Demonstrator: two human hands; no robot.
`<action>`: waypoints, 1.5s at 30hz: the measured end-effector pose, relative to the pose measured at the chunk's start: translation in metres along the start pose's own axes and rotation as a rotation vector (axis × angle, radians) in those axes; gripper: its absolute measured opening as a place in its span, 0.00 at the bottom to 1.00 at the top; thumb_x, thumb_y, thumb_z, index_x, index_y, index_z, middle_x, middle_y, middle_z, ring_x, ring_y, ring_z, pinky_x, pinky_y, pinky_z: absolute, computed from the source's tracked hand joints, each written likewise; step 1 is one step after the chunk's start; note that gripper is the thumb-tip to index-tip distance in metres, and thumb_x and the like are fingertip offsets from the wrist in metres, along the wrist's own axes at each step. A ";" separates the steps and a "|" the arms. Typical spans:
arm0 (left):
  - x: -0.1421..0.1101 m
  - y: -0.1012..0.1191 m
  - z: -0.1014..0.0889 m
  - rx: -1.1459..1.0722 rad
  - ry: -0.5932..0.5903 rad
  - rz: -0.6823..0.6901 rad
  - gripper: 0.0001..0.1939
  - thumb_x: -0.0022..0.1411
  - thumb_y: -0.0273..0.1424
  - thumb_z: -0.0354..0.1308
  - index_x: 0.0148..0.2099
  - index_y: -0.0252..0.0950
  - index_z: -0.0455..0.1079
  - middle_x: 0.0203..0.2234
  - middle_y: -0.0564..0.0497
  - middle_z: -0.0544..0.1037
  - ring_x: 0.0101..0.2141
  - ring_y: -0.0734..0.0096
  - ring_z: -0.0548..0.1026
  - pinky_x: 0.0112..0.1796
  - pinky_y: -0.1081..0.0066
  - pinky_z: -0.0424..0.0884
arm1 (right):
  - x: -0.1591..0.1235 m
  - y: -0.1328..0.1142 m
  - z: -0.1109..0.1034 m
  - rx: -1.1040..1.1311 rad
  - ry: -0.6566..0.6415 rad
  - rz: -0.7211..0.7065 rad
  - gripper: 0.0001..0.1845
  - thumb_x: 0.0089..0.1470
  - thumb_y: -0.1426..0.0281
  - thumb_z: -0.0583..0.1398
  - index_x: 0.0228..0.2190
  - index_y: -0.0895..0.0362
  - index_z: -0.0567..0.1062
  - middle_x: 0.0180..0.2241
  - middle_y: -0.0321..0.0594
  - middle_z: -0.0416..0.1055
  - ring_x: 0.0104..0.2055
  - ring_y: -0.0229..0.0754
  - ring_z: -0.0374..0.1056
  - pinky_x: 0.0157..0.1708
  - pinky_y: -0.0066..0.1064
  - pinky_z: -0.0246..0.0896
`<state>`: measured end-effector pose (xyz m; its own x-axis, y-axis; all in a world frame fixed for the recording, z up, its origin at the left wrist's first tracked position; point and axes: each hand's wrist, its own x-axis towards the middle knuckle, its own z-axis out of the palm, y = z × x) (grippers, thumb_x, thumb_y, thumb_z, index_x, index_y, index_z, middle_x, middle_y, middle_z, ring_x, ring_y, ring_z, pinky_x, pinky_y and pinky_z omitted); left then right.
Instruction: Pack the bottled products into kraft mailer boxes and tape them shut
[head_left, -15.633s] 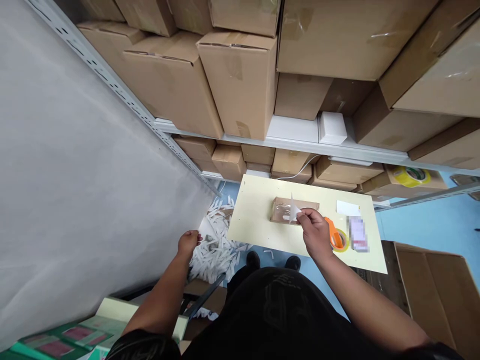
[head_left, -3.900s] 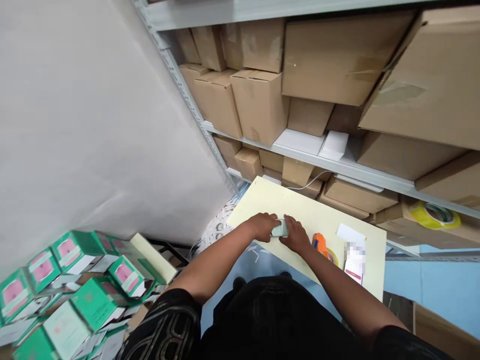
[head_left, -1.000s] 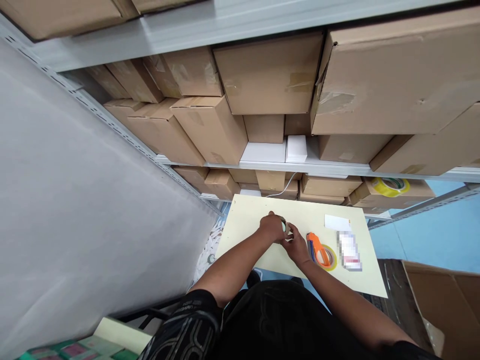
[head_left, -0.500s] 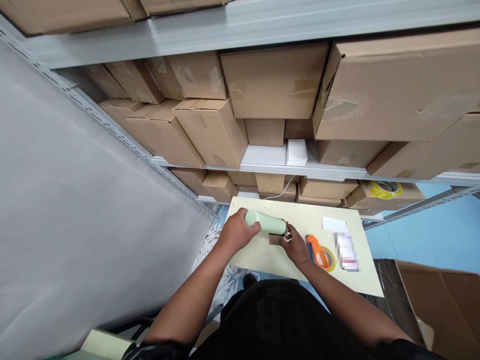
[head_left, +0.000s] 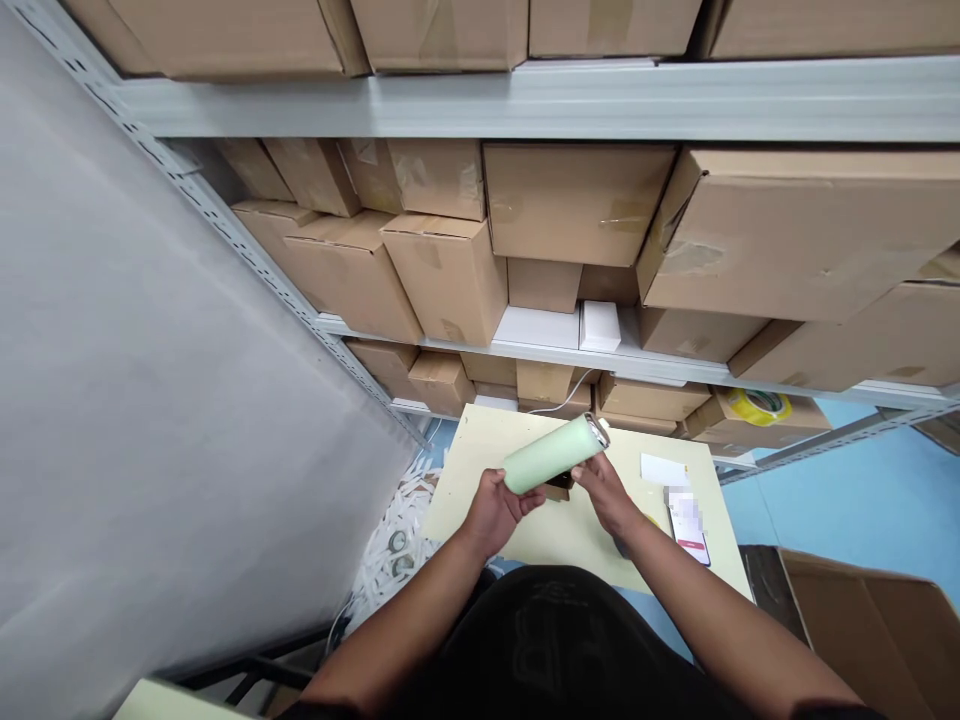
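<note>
A pale green tumbler is held tilted above the cream table, its shiny metal-rimmed end up and to the right. My left hand is closed around its lower end, the thumb on top and the fingers beneath. Near the rimmed end, my right hand has its thumb and fingers closed on the tumbler's underside; part of its grip is hidden. Below the tumbler, a small brown cardboard piece with a dark part shows only partly.
On the table lie a phone and a white card. My right forearm mostly covers a yellow tape roll. Shelves of cardboard boxes rise behind, with another tape roll. Paper strips cover the floor at left.
The tumbler's right end has swung up, showing its metal rim. My left hand has shifted under the lower end. The orange tape dispenser is now hidden behind my right arm.
</note>
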<state>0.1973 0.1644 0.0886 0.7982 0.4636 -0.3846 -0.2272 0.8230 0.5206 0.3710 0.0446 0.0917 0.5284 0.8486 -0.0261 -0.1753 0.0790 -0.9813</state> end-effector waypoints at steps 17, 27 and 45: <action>0.015 -0.007 0.046 0.181 -0.278 0.002 0.31 0.64 0.52 0.60 0.56 0.30 0.70 0.41 0.38 0.81 0.29 0.63 0.78 0.29 0.68 0.67 | 0.044 -0.062 0.014 0.313 0.030 0.090 0.27 0.50 0.44 0.66 0.39 0.52 0.73 0.32 0.39 0.74 0.36 0.50 0.71 0.33 0.39 0.69; 0.006 0.000 0.060 0.173 -0.216 0.196 0.33 0.60 0.44 0.69 0.61 0.39 0.63 0.47 0.42 0.80 0.40 0.60 0.80 0.38 0.65 0.72 | 0.048 -0.078 0.029 0.201 0.126 -0.050 0.33 0.43 0.54 0.75 0.48 0.49 0.71 0.40 0.37 0.76 0.40 0.46 0.70 0.39 0.36 0.68; -0.002 -0.003 0.052 0.172 -0.180 0.191 0.36 0.57 0.41 0.72 0.62 0.39 0.63 0.46 0.41 0.80 0.43 0.56 0.80 0.41 0.63 0.72 | 0.041 -0.068 0.034 0.172 0.164 -0.055 0.33 0.42 0.54 0.75 0.47 0.50 0.72 0.43 0.39 0.77 0.43 0.47 0.72 0.41 0.36 0.69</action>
<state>0.2255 0.1439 0.1279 0.8399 0.5259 -0.1343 -0.2966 0.6520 0.6978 0.3765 0.0918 0.1639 0.6666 0.7452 -0.0184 -0.2744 0.2224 -0.9356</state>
